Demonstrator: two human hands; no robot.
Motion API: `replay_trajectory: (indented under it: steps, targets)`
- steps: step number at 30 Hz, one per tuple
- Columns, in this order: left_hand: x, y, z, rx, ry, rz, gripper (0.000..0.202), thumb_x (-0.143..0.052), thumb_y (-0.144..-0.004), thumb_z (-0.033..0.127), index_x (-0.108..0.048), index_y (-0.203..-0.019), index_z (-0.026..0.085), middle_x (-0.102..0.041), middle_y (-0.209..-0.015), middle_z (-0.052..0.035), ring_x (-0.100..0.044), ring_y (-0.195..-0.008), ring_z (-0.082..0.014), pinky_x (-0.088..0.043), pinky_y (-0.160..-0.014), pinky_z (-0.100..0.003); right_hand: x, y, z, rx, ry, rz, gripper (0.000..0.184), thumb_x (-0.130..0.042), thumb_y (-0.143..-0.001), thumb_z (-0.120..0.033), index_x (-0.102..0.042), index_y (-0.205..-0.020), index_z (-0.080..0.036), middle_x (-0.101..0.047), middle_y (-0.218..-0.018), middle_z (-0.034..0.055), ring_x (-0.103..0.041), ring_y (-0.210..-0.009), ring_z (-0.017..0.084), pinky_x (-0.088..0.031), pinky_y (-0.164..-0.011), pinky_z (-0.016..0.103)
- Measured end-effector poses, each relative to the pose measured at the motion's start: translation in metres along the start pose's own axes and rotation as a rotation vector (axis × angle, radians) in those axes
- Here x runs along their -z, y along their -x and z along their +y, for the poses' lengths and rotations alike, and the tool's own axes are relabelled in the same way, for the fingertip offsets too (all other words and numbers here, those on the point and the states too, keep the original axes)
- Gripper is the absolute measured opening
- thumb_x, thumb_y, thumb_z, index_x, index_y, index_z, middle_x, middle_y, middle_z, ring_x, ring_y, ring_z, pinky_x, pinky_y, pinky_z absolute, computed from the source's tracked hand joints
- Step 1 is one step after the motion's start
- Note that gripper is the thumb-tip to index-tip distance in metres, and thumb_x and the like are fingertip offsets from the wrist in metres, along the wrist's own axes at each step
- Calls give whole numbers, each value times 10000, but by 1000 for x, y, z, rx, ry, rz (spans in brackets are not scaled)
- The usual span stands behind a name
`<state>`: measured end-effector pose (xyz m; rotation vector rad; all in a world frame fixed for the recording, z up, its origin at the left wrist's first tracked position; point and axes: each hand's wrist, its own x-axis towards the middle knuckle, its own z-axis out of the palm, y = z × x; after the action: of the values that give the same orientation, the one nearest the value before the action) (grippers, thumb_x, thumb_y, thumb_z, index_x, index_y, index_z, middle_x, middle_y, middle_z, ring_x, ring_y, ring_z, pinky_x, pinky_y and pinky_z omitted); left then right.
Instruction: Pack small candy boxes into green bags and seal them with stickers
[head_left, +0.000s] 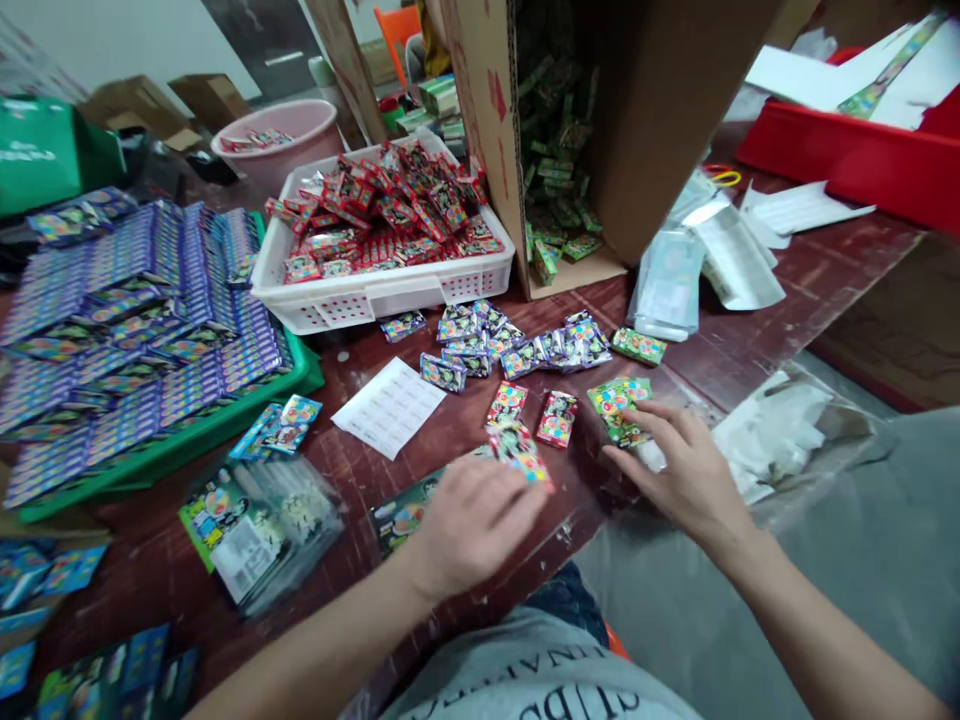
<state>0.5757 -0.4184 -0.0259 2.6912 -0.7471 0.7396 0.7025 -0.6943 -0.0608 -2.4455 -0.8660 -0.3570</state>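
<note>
My left hand point(480, 515) is closed on a small red candy packet point(517, 452), holding it just over the table's near edge. Two more red packets, one point(557, 418) upright in view and one point(507, 402) to its left, lie beyond it. At the right, my right hand point(682, 465) has its thumb and fingers curled round the near right end of green packets point(616, 408). How many are there is hard to make out. Partly under my left forearm lies a dark green printed pouch point(401, 515). Purple packets point(469, 340) lie loosely behind the red ones.
A white basket point(382, 300) of red packets and a cardboard box point(487, 130) with green packets stand behind. Left is a green tray point(300, 372) stacked with purple packets. A label sheet point(390, 408), clear printed bags point(262, 530) and silvery pouches point(731, 255) lie about.
</note>
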Motion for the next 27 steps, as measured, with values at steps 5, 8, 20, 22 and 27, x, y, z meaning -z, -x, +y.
replay_trajectory:
  steps: [5, 8, 20, 22, 27]
  targets:
    - [-37, 3, 60, 19, 74, -139, 201, -613, -958, 164, -676, -1148, 161, -713, -1005, -54, -635, -942, -210, -523, -831, -366, 0, 42, -20, -71, -21, -98, 388, -670, -918, -430, -630, -1237, -213, -632, -1185, 134, -633, -1076, 293, -560, -926, 465]
    - [-36, 9, 59, 19, 126, -151, 251, -594, -974, 174, -647, -1219, 170, -708, -1095, -62, -626, -1030, -225, -506, -897, -391, 1, 57, -14, -70, -26, -135, 388, -659, -927, -436, -624, -1245, -216, -621, -1203, 131, -625, -1092, 287, -551, -945, 455]
    - [-39, 2, 71, 318, 179, -408, 798, -808, -757, 507, -480, -1396, 160, -500, -1471, -167, -460, -1304, -362, -421, -1053, -528, 28, 24, 12, 210, -56, -539, 891, -708, -840, -348, -238, -1587, -227, -350, -1608, 141, -406, -1383, 351, -416, -1090, 550]
    - [-41, -5, 71, 403, 164, -428, 797, -797, -767, 417, -438, -1427, 153, -550, -1402, -165, -487, -1252, -356, -429, -1030, -527, 28, 12, 12, 277, -81, -591, 866, -688, -834, -297, -259, -1583, -227, -424, -1563, 133, -432, -1349, 337, -419, -1083, 541]
    - [-47, -4, 72, 553, 164, -358, 764, -788, -742, 375, -450, -1390, 154, -577, -1316, -156, -505, -1193, -357, -427, -1011, -524, 23, 3, 4, 272, -180, -525, 758, -732, -810, -433, -429, -1470, -216, -558, -1346, 145, -517, -1224, 318, -464, -1034, 506]
